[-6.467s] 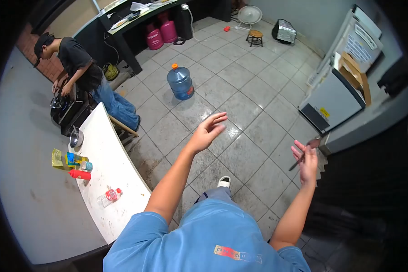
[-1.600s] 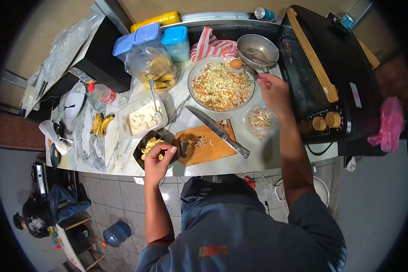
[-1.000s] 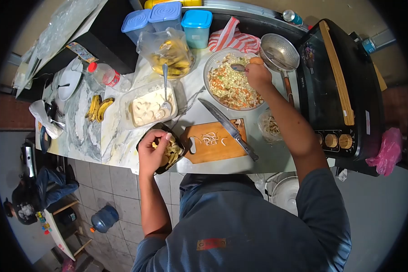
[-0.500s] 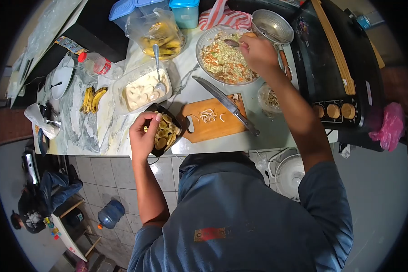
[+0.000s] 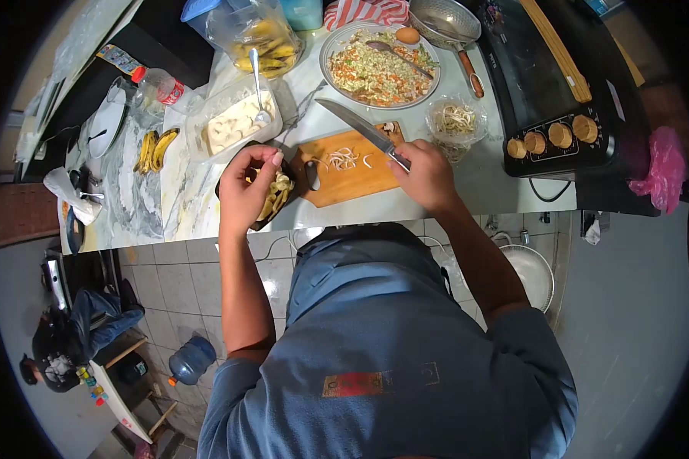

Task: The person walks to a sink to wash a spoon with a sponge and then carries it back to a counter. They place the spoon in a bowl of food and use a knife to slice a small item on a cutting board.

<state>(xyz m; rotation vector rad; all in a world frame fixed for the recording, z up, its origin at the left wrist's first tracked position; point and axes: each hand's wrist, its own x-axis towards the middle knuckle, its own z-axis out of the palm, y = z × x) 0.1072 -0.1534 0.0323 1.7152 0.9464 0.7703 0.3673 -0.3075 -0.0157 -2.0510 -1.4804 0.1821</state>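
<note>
My right hand is closed round the handle of a large knife, whose blade points up and left across the top of the wooden cutting board. Thin white strips lie on the board. Over a black bowl of sliced pieces is my left hand, fingers pinched on something small and pale that I cannot make out. Behind the board, a round tray holds chopped vegetables, a spoon and an egg.
A tub of white cream with a spoon, bananas, a bottle and a bag of bananas are left. Bean sprouts, a pan and a stove are right. A person sits lower left.
My right hand has left the spoon on the vegetable tray, come down toward me and taken hold of the knife handle. My left hand stays by the black bowl. The view has shifted slightly.
</note>
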